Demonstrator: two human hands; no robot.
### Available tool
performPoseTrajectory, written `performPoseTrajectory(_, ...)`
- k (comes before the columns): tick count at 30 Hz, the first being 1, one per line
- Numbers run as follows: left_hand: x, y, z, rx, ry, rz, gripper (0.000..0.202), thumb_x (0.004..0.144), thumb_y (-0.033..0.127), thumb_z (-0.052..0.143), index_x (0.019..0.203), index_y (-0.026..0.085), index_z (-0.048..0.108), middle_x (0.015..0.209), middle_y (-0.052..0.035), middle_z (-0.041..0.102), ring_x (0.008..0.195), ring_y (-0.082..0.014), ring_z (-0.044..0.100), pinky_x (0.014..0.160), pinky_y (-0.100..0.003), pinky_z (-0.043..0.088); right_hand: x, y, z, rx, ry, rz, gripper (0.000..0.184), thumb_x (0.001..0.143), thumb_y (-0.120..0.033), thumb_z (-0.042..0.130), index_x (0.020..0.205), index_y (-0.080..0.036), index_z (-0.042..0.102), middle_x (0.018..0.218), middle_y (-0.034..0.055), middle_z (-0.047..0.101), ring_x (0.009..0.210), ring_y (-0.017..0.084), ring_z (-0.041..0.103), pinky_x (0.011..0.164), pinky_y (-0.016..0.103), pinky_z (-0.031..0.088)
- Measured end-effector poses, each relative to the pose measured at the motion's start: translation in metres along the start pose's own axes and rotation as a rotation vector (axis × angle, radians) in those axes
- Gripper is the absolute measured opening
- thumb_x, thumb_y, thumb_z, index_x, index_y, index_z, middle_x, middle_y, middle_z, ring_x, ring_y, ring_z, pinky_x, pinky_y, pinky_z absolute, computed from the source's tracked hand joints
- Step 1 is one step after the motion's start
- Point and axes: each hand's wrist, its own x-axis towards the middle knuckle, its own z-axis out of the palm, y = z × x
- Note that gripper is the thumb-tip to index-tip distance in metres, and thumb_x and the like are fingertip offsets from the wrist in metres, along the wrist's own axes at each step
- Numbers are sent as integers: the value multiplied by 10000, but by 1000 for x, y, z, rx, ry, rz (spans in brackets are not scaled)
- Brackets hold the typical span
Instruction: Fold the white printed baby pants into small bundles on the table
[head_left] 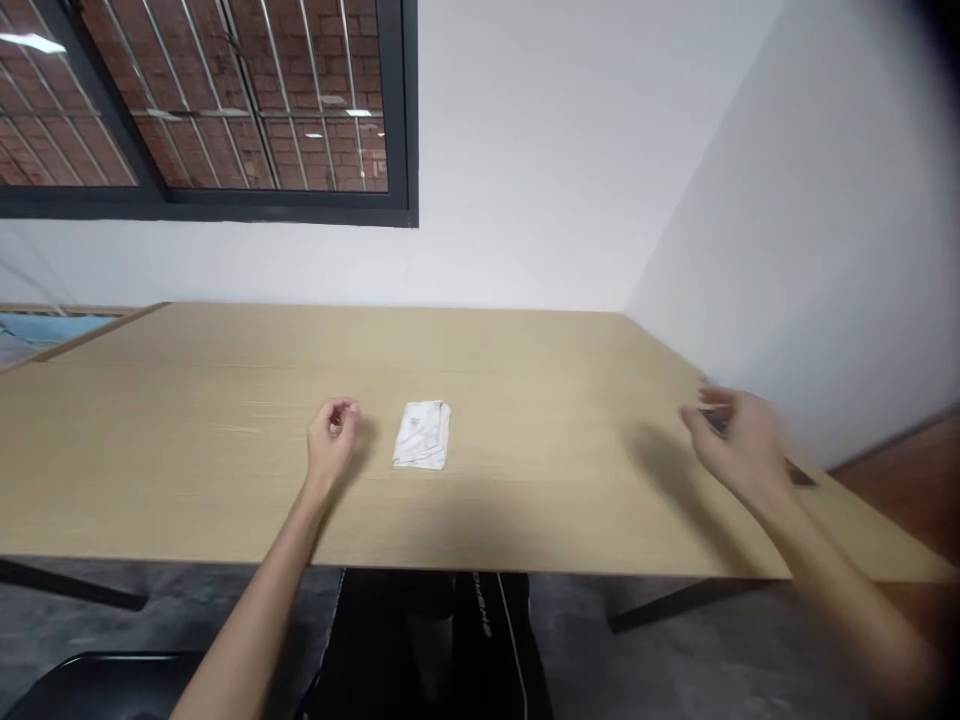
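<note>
A small white folded cloth (422, 436) lies flat on the wooden table (510, 380), a bit left of the middle. My left hand (331, 438) rests on the tabletop just left of the cloth, apart from it. Its fingers are curled in towards the thumb, and nothing shows in them. Over the table's right side, my right hand (741, 440) is raised, smeared by motion, with a shadow below it. Its fingers close round something dark, too blurred to name. Another dark flat thing (801, 476) shows partly behind my right wrist, near the table's right edge.
A white wall (525, 200) stands behind the table, and another wall (847, 250) runs along its right side. A barred window (262, 100) is at upper left. Below the front edge are my legs and a black chair (112, 685).
</note>
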Motion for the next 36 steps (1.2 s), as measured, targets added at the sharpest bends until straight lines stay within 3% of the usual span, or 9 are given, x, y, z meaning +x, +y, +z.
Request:
performPoseTrajectory(3,-14,12,-2,-7,-148,66,366,973,480,448,980,188,668,939,-70,683,872,-211,616,812,-343,483,-18,-103,27,250,-86,-75,269,862,-466,563,996,-244,635,1048,140,710,1038,354,639,981,543,409)
performPoseTrajectory(6,-28,31,19,-7,-376,182,279,904,457,620,1033,230,719,1036,-59,700,999,-223,627,900,-346,476,-41,-195,60,494,-159,-63,215,865,-422,561,927,-237,650,991,103,729,995,307,657,974,505,435)
performPoseTrajectory(10,-29,44,50,5,-457,197,187,853,343,680,937,187,740,988,-107,690,1034,-275,613,986,-424,428,-79,-262,87,693,-200,-2,242,899,-422,539,940,-219,664,1001,88,727,1000,278,654,971,491,447)
performPoseTrajectory(13,-25,48,50,-74,-439,130,238,895,345,612,764,170,707,885,-116,690,966,-270,633,957,-421,441,-106,-277,87,786,-210,22,242,912,-428,563,936,-211,667,995,94,724,981,269,659,945,456,470)
performPoseTrajectory(16,-22,56,29,-251,-371,23,353,955,418,509,846,154,717,899,-112,721,915,-248,659,888,-390,481,-120,-278,70,827,-192,59,241,912,-436,589,915,-209,667,972,91,723,962,267,659,919,432,478)
performPoseTrajectory(25,-10,140,-92,-801,-126,-109,325,897,489,604,890,178,695,854,-36,704,781,-162,643,744,-275,503,-117,-308,-36,938,-86,82,242,914,-458,632,962,-224,673,975,71,720,964,268,654,895,445,450)
performPoseTrajectory(30,-44,174,-147,-791,-255,-113,280,862,456,709,778,189,685,723,3,616,676,-130,545,661,-231,455,-135,-329,-92,1071,-164,-48,221,948,-438,611,1044,-241,646,964,64,686,938,254,648,820,417,506)
performPoseTrajectory(33,-72,174,-160,-659,-330,-107,309,882,493,681,791,198,680,769,-13,639,704,-151,555,650,-241,447,-147,-332,-110,1013,-171,-125,266,944,-435,622,1137,-252,621,1065,86,669,990,268,627,839,443,521)
performPoseTrajectory(36,-94,169,-168,-582,-378,-124,319,903,507,649,820,202,692,811,-24,661,755,-171,583,669,-251,458,-153,-325,-122,960,-30,-166,455,917,-431,671,1323,-272,542,1248,127,612,1111,303,593,917,497,521)
